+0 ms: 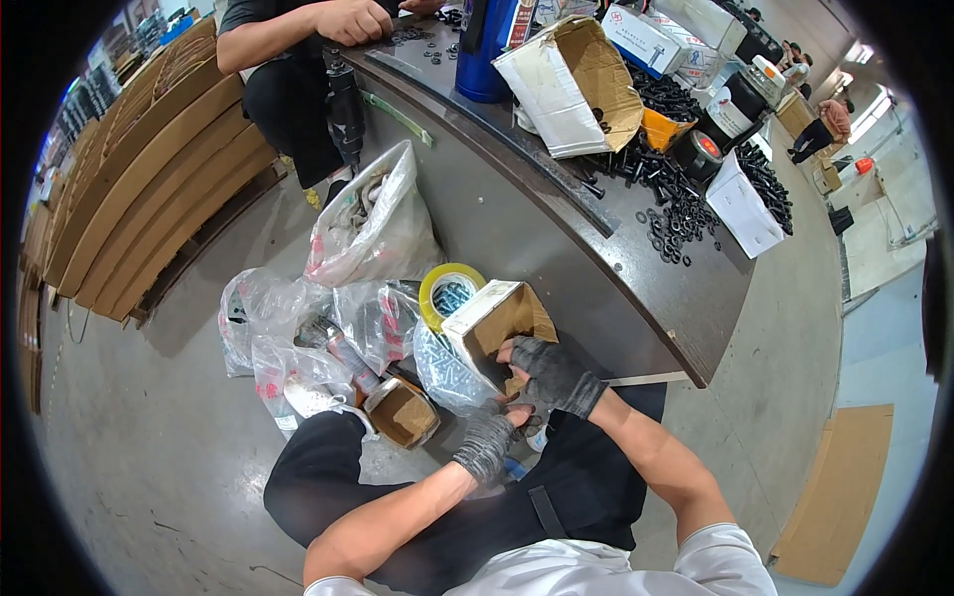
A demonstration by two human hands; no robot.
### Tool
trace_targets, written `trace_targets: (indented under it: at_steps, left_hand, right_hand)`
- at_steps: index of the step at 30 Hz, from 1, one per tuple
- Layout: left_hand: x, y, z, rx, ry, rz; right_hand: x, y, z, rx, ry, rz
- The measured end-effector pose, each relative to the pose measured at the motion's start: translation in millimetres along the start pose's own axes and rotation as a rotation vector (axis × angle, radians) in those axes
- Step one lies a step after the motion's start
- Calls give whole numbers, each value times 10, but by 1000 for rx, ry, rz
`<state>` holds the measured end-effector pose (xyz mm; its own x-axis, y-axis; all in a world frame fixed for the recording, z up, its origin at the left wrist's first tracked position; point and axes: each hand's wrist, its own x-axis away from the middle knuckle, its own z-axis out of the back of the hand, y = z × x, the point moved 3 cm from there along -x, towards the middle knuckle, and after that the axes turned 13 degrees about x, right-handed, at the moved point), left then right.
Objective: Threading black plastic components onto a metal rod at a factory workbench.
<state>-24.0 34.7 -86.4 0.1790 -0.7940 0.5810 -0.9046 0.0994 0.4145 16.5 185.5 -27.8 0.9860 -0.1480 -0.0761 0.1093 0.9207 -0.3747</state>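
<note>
My left hand (489, 443), in a grey fingerless glove, is low between my knees. Its fingers are closed on a few thin dark rings (531, 427) that look like washers. My right hand (558, 377), gloved in dark grey, is at the mouth of a small white cardboard box (471, 316) with a brown inside. Its bent fingertips are just within the opening; what they pinch is hidden. The box is tilted towards me, against a clear bag of screws (447, 370). A roll of yellow tape (433, 298) touches the box's left side.
Plastic bags (373, 238), a spray can (353, 360) and an open carton (402, 412) stand on the left. Beyond is the dark table (636, 298), bearing black bolts (656, 169), washers (668, 238) and boxes. A co-worker's hand (353, 20) is at its far end. Cardboard stacks (149, 189) stand left.
</note>
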Motion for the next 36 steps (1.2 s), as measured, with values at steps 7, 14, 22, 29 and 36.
trace_targets:
  at_steps: [7, 14, 22, 29, 36]
  left_hand:
    - [-36, -166, 109, 71, -104, 107]
    - [378, -15, -486, -407, -300, 189]
    - [457, 126, -706, -529, -435, 85]
    - [391, 156, -638, -556, -440, 22]
    - [440, 154, -627, -551, -425, -20]
  right_hand:
    - [485, -869, 1265, -6, 308, -19]
    - [820, -491, 2441, 448, 543, -244]
    - [306, 552, 2891, 496, 511, -349]
    - [-194, 727, 2820, 531, 271, -566]
    - [-342, 761, 2780, 642, 258, -552]
